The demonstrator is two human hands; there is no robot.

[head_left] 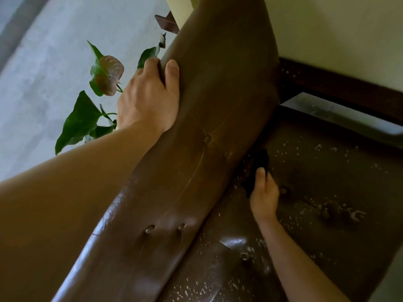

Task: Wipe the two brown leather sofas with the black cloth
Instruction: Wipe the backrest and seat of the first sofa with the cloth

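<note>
Head view, from the left edge: a pale grey floor (43,62) lies behind a potted plant (82,120) with broad green leaves and a reddish flower (108,77). Just right of the leaves, the left hand (146,99) grips the far edge of the sofa's brown leather back cushion (218,83); its thumb lies across the front face and its fingers (150,63) curl round behind the edge. The cushion runs as a diagonal band from the lower left to the top, and 2 tufting buttons (150,228) show near its lower end. To the right, in the crease where this cushion meets the seat (327,182), the right hand (265,199) holds the black cloth (259,162), fingers seemingly curled round it, though dark cloth on dark leather hides the grip. White specks dot the seat. Beyond it runs a dark wooden frame (338,90) against a cream wall (327,29).
</note>
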